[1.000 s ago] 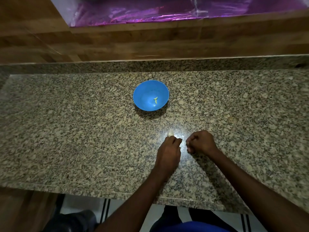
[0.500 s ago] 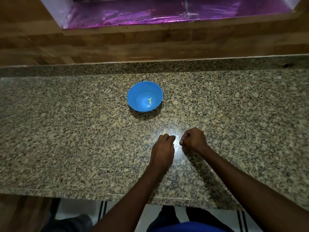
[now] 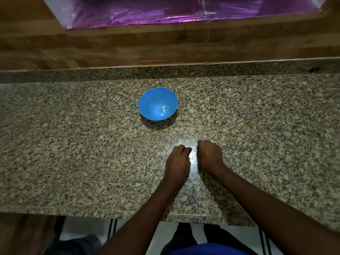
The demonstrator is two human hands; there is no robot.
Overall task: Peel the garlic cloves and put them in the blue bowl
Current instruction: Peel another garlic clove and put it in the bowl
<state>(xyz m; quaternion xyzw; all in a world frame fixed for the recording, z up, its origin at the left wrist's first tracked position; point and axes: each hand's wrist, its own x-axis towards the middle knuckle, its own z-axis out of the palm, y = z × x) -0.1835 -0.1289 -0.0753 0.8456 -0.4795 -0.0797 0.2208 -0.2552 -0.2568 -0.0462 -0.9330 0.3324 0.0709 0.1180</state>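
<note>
Head view: left hand (image 3: pixel 178 161) and right hand (image 3: pixel 209 155) sit curled near the counter's (image 3: pixel 73 144) front edge; what they pinch I cannot tell. Blue bowl (image 3: pixel 147 100) sits mid-counter, holding peeled cloves (image 3: pixel 163 109). Best to pinch the skin lightly.

The table (image 3: pixel 73 144) is speckled granite, polished, with a bright glare near its front edge. The bowl (image 3: pixel 150 100) looks like smooth blue plastic, faintly glossy. Behind the far edge stands wood panelling (image 3: pixel 128 46), matt and grained, and above it crinkled, shiny purple foil (image 3: pixel 165 13).
</note>
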